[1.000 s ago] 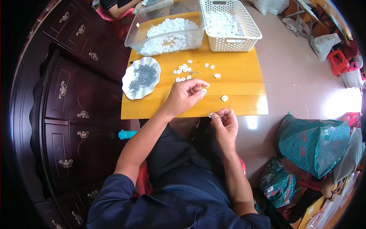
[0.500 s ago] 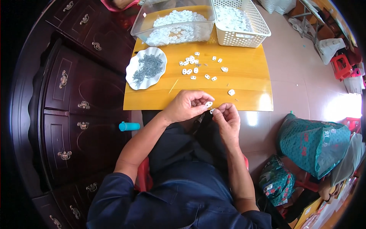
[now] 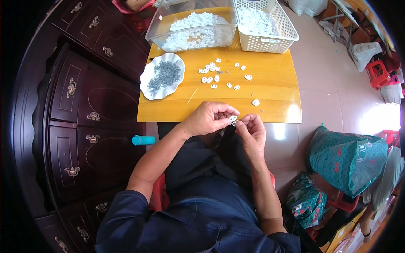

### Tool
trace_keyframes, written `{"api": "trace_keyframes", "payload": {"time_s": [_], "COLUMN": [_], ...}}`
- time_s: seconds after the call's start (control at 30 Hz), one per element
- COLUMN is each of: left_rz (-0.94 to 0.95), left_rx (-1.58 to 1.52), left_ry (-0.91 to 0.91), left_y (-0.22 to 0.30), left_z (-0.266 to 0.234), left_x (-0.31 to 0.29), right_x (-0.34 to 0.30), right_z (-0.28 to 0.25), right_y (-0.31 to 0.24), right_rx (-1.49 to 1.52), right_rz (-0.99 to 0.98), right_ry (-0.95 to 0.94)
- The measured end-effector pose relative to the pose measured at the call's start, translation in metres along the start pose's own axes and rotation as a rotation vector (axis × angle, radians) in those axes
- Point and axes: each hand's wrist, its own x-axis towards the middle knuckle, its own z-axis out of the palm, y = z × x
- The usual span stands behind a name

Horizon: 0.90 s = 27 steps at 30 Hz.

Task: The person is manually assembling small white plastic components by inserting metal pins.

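Over the near edge of the wooden table [image 3: 160,114] my two hands meet. My left hand [image 3: 208,117] pinches a small white plastic piece with dark holes [image 3: 233,118] between thumb and fingers. Close against it, my right hand [image 3: 252,128] grips a second small white piece [image 3: 234,124], mostly hidden by the thumb. The two pieces are touching or nearly so; I cannot tell whether they are joined. Several similar white pieces [image 3: 217,78] lie scattered on the table, and one larger piece [image 3: 255,102] sits nearer my right hand.
A wavy white dish [image 3: 145,80] of grey screws stands at left, beside a thin yellow stick [image 3: 192,95]. At the back are a clear bin [image 3: 152,33] and a white basket [image 3: 291,36], both holding white parts. Dark drawers [image 3: 63,143] flank the left; green bags [image 3: 333,156] stand right.
The white piece in my left hand has come down toward the one in my right, narrowing the gap between them. At the lower right, another person's arm has shifted.
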Motion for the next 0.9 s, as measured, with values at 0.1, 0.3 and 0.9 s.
{"api": "trace_keyframes", "payload": {"time_s": [0.1,0.3,0.9], "left_rz": [-0.012,0.017,0.314], "left_rx": [0.032,0.058,0.701], "left_ry": [-0.005,-0.013,0.249], "left_y": [-0.001,-0.005,0.005], "left_z": [0.003,0.004,0.041], "left_x": [-0.001,0.000,-0.001], "right_x": [0.000,0.000,0.002], "right_z": [0.000,-0.001,-0.006], "right_y": [0.000,0.003,0.013], "right_rx": [-0.005,0.065,0.230], "right_rz": [-0.015,0.022,0.071], "right_ry": [-0.010,0.005,0.123]}}
